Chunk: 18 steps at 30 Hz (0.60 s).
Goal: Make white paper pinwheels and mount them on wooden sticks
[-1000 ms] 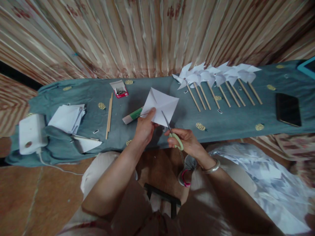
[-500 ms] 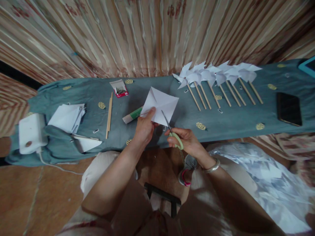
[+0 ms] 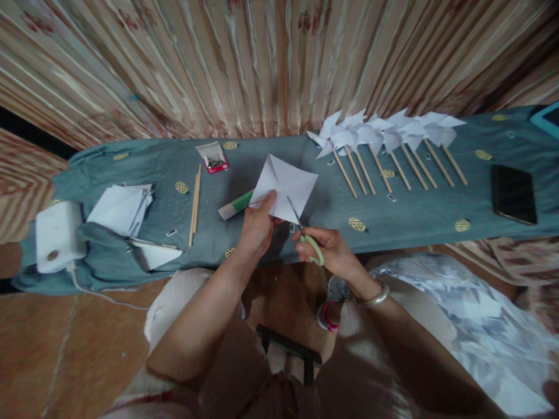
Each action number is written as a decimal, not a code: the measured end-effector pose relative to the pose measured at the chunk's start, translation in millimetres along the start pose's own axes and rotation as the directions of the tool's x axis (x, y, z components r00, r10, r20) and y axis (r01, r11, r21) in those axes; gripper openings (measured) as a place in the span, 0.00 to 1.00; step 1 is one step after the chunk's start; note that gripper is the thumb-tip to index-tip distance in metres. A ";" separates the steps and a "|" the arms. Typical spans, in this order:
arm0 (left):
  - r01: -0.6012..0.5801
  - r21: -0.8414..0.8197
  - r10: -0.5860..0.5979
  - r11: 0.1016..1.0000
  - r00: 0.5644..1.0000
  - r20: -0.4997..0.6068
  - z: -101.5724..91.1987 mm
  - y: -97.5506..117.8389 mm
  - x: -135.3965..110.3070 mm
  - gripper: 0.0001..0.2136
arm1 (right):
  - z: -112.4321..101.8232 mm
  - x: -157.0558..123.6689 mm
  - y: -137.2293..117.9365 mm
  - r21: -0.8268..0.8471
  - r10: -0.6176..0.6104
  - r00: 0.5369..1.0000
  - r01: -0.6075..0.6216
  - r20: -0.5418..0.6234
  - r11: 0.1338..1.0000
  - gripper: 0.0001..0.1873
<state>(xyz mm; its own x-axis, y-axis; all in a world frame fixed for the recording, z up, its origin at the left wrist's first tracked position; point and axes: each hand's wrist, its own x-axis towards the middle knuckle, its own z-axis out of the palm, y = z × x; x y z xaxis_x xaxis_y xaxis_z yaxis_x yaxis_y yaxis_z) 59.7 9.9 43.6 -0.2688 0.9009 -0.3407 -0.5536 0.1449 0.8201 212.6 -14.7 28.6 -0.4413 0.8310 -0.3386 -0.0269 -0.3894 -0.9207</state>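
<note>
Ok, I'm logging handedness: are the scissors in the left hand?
No, the right hand holds the scissors; the left hand holds the white paper.

1. The bare left forearm [image 3: 213, 302] slants up from the lower left toward the middle, wrist nearly straight.
2. The left hand [image 3: 257, 228] is closed in a pinch, its thumb [image 3: 270, 199] laid on top and pointing forward, other fingertips curled beneath.
3. The bare right forearm [image 3: 414, 331] angles up from the lower right; a smooth silver-coloured metal bangle [image 3: 378, 297] circles its wrist.
4. The right hand [image 3: 328, 247] is curled in a grip, fingers turned inward toward the left hand, near it but apart.
</note>
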 end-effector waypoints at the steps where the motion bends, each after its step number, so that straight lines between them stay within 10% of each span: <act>1: -0.011 0.002 0.011 1.000 1.000 0.002 -0.4 -0.6 0.8 0.08 | 0.4 -0.4 -0.7 -0.002 0.006 1.000 -0.006 0.008 1.000 0.24; 11: -0.030 -0.068 0.024 0.997 0.996 -0.082 -7.1 12.3 5.4 0.05 | -2.1 -11.6 -9.0 -0.092 -0.010 0.997 0.017 0.074 0.996 0.25; 18: -0.039 -0.013 0.039 0.999 0.999 -0.032 -18.1 7.1 -1.0 0.08 | -24.0 -8.0 -20.7 -0.096 -0.235 0.900 0.215 -0.368 0.972 0.25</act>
<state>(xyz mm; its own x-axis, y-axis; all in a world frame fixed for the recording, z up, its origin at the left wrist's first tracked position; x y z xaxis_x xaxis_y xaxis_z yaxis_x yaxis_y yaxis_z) 41.8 2.6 41.4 -0.3153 0.8923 -0.3230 -0.5527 0.1040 0.8269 238.3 -3.8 45.7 -0.0611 0.9853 -0.1595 -0.0343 -0.1617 -0.9862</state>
